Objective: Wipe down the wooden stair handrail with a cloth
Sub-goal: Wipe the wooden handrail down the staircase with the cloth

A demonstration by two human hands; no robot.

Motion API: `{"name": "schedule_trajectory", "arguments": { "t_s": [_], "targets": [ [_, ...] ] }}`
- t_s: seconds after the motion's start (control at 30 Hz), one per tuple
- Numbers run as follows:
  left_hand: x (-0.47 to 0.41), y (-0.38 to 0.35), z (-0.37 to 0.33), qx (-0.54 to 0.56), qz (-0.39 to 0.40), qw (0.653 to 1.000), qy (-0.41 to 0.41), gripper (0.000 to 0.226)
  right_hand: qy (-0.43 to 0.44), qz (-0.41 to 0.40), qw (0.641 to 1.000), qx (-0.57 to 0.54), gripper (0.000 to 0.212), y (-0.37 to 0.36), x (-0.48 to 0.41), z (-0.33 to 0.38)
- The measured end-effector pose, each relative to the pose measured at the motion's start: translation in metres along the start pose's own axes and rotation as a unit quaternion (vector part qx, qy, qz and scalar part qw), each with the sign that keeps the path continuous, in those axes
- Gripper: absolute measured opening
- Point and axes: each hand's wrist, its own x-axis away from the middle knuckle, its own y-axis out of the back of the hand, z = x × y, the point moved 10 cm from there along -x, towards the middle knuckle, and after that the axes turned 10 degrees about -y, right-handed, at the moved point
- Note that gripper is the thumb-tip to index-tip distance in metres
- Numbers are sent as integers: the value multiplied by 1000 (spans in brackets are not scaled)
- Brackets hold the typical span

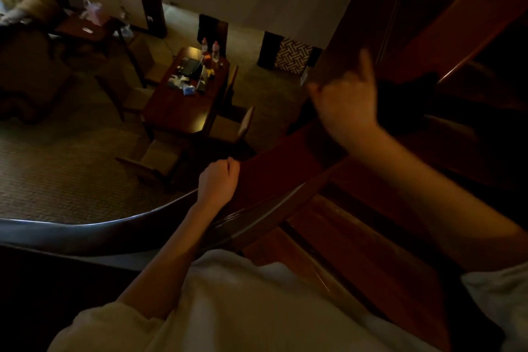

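Two hands: the left hand point(218, 180) and the right hand point(345, 100). One wooden handrail point(274, 163) runs under them, and one dark cloth point(408, 103) shows just beyond the right hand. Past the left hand, down on the floor below, there are two tables: one table point(183, 111) ahead of it and a second table point(83, 30) far off to its left. Two bottles point(215, 51) stand on the nearer one. At least three chairs point(160, 157) ring it; the dimness allows no firmer count.

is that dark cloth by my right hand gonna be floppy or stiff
Probably floppy: the dark cloth sags in an uneven bunch over the handrail beside the right hand. Probably light too, as it stays draped there. Dim, blurred frame, so uncertain.
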Motion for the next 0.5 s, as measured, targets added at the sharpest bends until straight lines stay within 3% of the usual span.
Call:
{"name": "schedule_trajectory", "arguments": {
  "t_s": [0.07, 0.13, 0.2, 0.3, 0.37, 0.5],
  "targets": [
    [0, -1, 1, 3, -5, 1000, -1, 45, -56, -31, 998, -4, 59, 10, -8, -37],
    [-1, -2, 1, 5, -7, 1000, -4, 45, -77, -20, 997, 20, 61, 5, -5, -31],
    [-1, -1, 1, 7, -9, 1000, -4, 46, -41, 4, 999, 26, 57, -6, 11, 12],
    [-2, -1, 5, 0, -5, 1000, 3, 43, 104, 69, 991, 56, 47, -35, 62, 113],
    [-1, -4, 11, 4, 7, 1000, 14, 37, 155, 99, 982, 39, 38, -47, 88, 155],
    [-1, -5, 12, 33, 15, 999, 6, 43, 131, 65, 989, -35, 40, -34, 71, 126]
  ]
}}
